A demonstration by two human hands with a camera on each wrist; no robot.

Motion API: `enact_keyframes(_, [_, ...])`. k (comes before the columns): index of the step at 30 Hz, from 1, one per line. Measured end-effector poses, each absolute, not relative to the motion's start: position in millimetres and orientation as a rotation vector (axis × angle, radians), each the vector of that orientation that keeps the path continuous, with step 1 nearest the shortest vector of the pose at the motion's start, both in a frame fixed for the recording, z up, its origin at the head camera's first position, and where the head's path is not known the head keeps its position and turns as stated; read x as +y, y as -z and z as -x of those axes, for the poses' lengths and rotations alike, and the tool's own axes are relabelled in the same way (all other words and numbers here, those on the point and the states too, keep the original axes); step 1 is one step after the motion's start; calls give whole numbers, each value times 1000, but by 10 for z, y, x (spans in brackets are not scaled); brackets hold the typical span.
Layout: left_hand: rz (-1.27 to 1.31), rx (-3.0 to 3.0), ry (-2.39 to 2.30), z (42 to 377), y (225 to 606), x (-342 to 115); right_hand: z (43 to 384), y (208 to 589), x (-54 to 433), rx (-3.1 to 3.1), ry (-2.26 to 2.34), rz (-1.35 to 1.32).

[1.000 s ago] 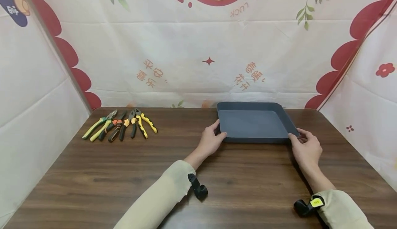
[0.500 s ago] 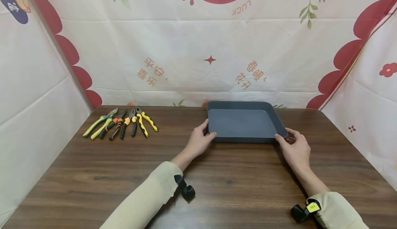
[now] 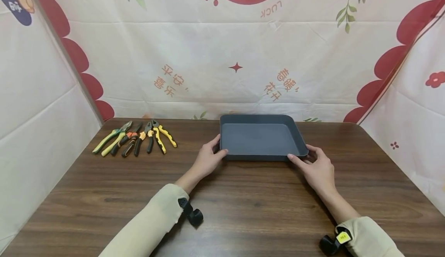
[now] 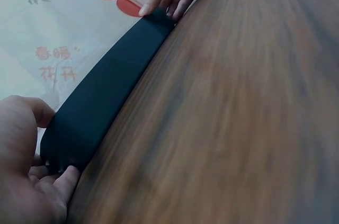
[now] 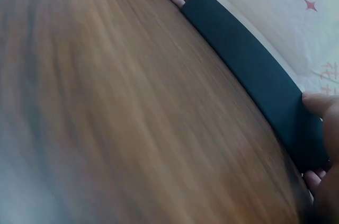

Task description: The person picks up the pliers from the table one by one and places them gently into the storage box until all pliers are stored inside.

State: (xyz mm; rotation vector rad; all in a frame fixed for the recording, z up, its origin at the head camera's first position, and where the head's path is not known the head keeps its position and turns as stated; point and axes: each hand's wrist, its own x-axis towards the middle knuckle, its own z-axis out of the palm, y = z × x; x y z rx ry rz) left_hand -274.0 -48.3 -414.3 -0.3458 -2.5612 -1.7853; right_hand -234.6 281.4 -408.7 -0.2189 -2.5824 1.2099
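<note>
A dark grey rectangular baking tray [image 3: 259, 157] lies near the back of the table, between both hands. My left hand [image 3: 206, 160] grips its near left corner, thumb on the rim and fingers round the side. At the near right corner my right hand [image 3: 318, 170] holds it the same way. The left wrist view shows the tray's front wall [image 4: 106, 91] low over the wood, the left fingertips tucked at its lower edge. In the right wrist view the right thumb presses on the rim of that wall [image 5: 249, 70]. The inside of the tray holds nothing.
Several pliers lie in a row at the back left: a green pair [image 3: 112, 138], an orange-and-black pair [image 3: 127, 143], a yellow-and-black pair [image 3: 144, 138] and a yellow pair [image 3: 163, 135]. A printed cloth [image 3: 208, 48] hangs behind the brown wooden table [image 3: 243, 203].
Both hands have moved the tray to the left along the back of the table, keeping hold of its near corners. The pliers stay where they were.
</note>
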Motion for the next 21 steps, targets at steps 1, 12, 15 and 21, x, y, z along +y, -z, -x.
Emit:
enact_keyframes(1, [344, -2563, 1779, 2738, 4141, -517, 2347, 4087, 2789, -2581, -1225, 212])
enact_keyframes(12, [273, -2614, 1684, 2702, 4117, -826, 2398, 4105, 2512, -2548, -1297, 184])
enact_keyframes(15, [248, -2646, 1647, 2699, 4101, -908, 2409, 4109, 2445, -2552, -1298, 171])
enact_keyframes(21, [199, -2695, 1594, 2728, 4078, -1032, 2431, 4122, 2329, -2567, -1289, 165])
